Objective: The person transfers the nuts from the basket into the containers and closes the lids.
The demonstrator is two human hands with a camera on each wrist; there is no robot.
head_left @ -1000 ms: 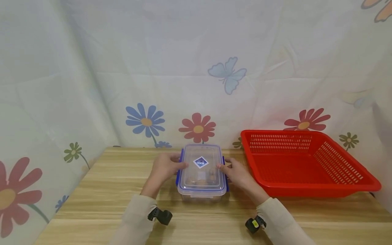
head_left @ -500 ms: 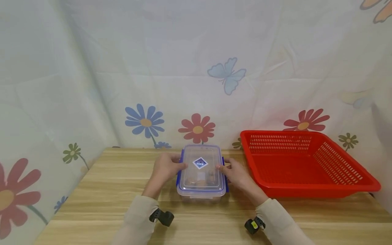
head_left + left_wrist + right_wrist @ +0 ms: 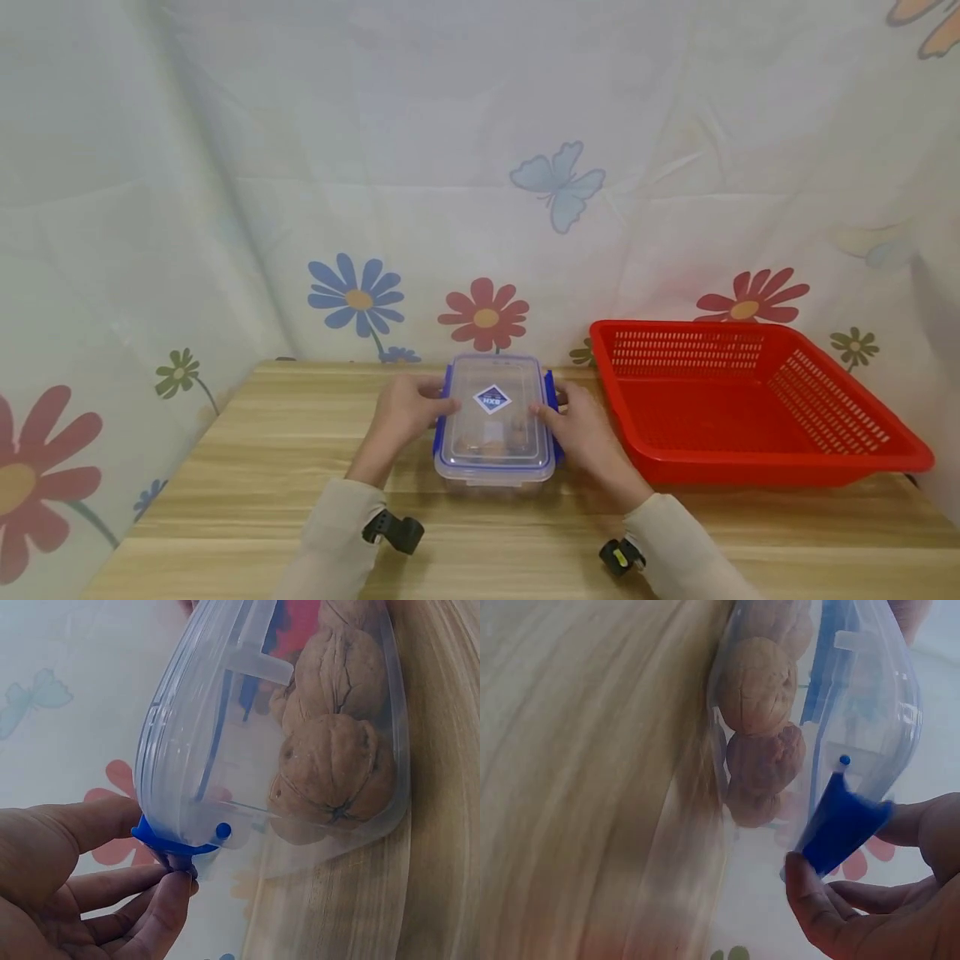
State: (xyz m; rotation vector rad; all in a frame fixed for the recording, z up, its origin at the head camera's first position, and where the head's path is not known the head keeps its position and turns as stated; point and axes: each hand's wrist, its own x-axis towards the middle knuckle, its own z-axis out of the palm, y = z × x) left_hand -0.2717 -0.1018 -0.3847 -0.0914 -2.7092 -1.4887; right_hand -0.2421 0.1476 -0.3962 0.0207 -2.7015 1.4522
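Observation:
A clear plastic food container [image 3: 495,437] with a blue-rimmed lid and a diamond-shaped label sits on the wooden table. Several walnuts [image 3: 334,769] show through its wall. My left hand [image 3: 401,410] is at its left side, thumb on the lid's edge, fingers curled against the blue left latch [image 3: 176,841], which lies close to the side. On the other side, my right hand [image 3: 587,429] has its thumb at the lid's edge and fingertips at the free edge of the blue right latch [image 3: 846,825]. That latch stands swung out from the wall.
A red plastic basket [image 3: 750,463] with slotted walls stands on the table to the right, close to my right hand. Behind the wooden table [image 3: 225,492] hangs a pale curtain [image 3: 420,125] printed with flowers and butterflies.
The right latch has swung outward from the container's side, with my right fingers at it. My left hand and the container have stayed nearly in place.

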